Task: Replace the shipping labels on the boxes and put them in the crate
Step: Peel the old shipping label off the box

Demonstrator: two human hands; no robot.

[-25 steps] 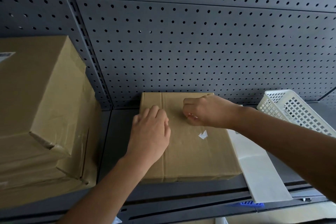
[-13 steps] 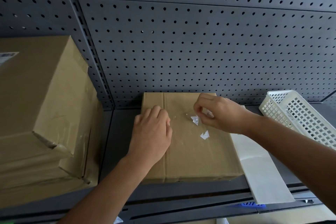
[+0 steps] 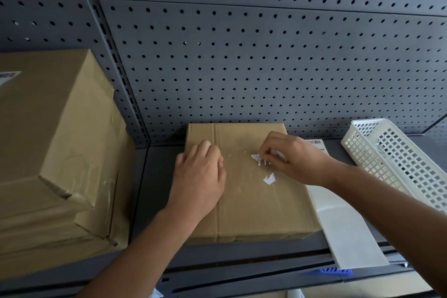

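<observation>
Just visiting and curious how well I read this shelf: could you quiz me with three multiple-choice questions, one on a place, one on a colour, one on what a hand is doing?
1. Where is the white basket relative to the flat box?
A. right of it
B. on top of it
C. left of it

2. What colour is the pegboard wall?
A. yellow
B. dark grey
C. red

3. What is the right hand doing?
A. hanging idle
B. pinching a white label scrap
C. holding a pen

Answers: 1 A, it stands at the right end of the shelf; 2 B, the perforated panel is dark grey; 3 B, its fingertips pinch the scrap on the box top.
</observation>
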